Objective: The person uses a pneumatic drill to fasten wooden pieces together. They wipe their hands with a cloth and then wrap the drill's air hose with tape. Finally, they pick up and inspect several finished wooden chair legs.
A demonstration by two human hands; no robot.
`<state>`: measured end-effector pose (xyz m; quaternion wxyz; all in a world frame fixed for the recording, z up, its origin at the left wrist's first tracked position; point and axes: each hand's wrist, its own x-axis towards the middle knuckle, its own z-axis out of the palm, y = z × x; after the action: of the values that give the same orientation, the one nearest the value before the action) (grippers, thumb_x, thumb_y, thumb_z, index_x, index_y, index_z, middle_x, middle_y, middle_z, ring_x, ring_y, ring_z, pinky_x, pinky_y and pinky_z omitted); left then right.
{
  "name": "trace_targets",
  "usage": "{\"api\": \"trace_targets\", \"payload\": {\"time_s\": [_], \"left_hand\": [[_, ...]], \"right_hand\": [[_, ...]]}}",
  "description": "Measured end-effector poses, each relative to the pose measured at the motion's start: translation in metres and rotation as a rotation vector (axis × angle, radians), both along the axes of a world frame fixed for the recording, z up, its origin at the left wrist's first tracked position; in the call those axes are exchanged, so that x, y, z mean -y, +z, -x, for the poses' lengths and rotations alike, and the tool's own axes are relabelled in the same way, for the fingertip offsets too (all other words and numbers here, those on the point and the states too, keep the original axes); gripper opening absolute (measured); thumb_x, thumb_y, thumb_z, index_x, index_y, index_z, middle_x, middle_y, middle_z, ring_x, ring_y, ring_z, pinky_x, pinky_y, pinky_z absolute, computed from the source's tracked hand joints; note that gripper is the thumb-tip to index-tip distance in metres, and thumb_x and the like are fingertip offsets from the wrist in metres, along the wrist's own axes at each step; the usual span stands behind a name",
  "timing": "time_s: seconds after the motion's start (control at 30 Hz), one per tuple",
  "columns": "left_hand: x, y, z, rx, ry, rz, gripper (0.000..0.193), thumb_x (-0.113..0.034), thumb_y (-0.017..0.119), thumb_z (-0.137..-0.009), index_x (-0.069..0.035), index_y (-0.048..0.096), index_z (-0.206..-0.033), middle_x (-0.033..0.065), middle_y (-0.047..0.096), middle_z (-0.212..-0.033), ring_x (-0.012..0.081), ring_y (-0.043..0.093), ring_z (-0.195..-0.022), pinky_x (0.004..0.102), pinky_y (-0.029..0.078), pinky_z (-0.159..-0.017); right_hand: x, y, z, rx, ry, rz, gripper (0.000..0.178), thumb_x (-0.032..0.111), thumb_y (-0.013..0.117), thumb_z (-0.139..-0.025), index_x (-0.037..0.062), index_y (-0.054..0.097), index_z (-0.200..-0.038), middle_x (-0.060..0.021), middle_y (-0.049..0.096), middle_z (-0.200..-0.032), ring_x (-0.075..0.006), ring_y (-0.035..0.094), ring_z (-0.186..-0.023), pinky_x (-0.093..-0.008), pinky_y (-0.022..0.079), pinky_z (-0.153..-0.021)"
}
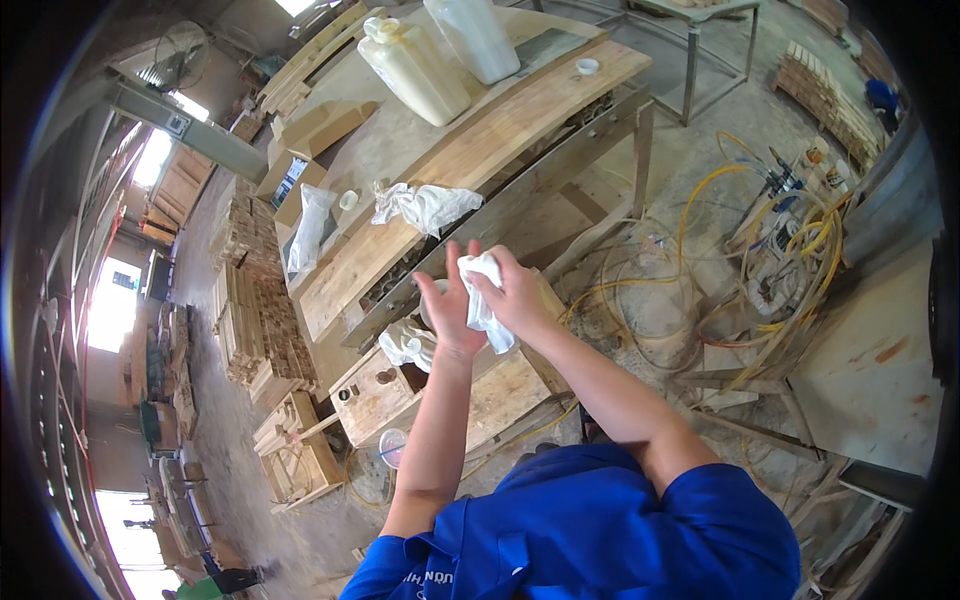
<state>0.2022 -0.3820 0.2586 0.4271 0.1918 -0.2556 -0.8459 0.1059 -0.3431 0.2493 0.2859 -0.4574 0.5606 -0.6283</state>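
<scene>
In front of my chest, my right hand [513, 293] is closed round a crumpled white cloth [484, 328], whose loose end hangs below the fingers. The cloth is pressed against my left hand [452, 312], which is held palm up with its fingers spread. Just beyond both hands, a crumpled white sheet [428, 206] lies on the edge of a wooden workbench [560, 100]. A clear plastic bag [312, 226] and a small white cup [348, 200] are to its left. Below my left hand, a white plastic bag [408, 343] rests by a low wooden box [372, 398].
Two big plastic jugs [412, 72] stand far back on the bench, near an open cardboard box [318, 132]. Stacked timber [248, 325] lines the left. Yellow hoses [690, 215] tangle across the floor at right. A lidded plastic cup [393, 447] stands low beside my left forearm.
</scene>
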Motion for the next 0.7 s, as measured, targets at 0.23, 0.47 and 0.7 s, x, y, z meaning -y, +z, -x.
{"api": "trace_targets", "payload": {"time_s": [0.23,0.47,0.7], "left_hand": [[0.009,-0.002,-0.014,-0.037,0.086,0.034,0.080,-0.075,0.032,-0.079,-0.024,0.028,-0.141,0.0063,0.027,-0.146,0.0231,0.030,-0.129,0.0466,0.028,-0.104],[-0.013,0.019,-0.012,-0.299,0.023,0.016,0.081,-0.073,0.040,-0.078,-0.024,0.025,-0.141,0.0113,0.025,-0.146,0.0289,0.025,-0.133,0.0456,0.018,-0.109],[-0.026,0.005,-0.019,-0.138,-0.041,-0.041,0.082,-0.074,0.039,-0.077,-0.026,0.022,-0.142,0.0094,0.028,-0.146,0.0269,0.028,-0.131,0.0377,0.029,-0.103]], "right_hand": [[-0.018,0.010,-0.033,-0.279,-0.008,0.065,0.027,0.021,0.063,-0.080,0.0070,0.046,-0.094,-0.0166,0.061,-0.075,-0.0369,0.061,-0.070,-0.0456,0.046,-0.058],[-0.008,0.005,0.010,0.103,-0.134,0.052,0.030,0.029,0.063,-0.081,0.0083,0.046,-0.095,-0.0149,0.062,-0.073,-0.0364,0.061,-0.067,-0.0444,0.046,-0.055],[0.009,0.001,0.005,-0.238,-0.166,-0.212,0.028,0.025,0.061,-0.083,0.0072,0.044,-0.097,-0.0189,0.062,-0.076,-0.0390,0.061,-0.073,-0.0464,0.046,-0.060]]}}
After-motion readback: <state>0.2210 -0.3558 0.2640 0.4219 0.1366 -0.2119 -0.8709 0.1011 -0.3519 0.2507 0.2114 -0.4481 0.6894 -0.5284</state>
